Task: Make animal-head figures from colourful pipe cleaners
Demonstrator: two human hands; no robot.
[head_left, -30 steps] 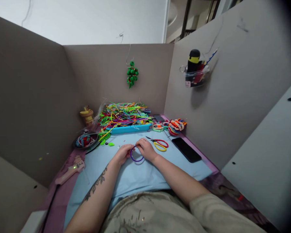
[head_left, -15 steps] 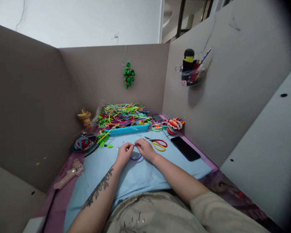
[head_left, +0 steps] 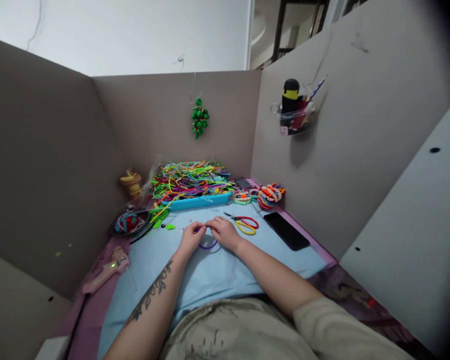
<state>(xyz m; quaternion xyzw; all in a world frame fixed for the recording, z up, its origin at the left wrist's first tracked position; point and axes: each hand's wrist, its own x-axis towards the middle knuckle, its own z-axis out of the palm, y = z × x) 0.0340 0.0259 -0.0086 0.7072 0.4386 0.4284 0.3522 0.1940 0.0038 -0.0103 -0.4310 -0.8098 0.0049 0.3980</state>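
My left hand and my right hand meet over the light blue mat, fingertips pinched together on a purple pipe cleaner bent into a loop. The loop hangs between the two hands and rests on the mat. Red and yellow scissors lie just right of my right hand.
A blue tray heaped with coloured pipe cleaners stands at the back. Beaded pieces and a black phone lie to the right. A dark bowl and a pink glue gun are on the left. Grey partitions enclose the desk.
My hands have drawn closer together and the purple loop between them looks smaller and flatter. The view shifted slightly.
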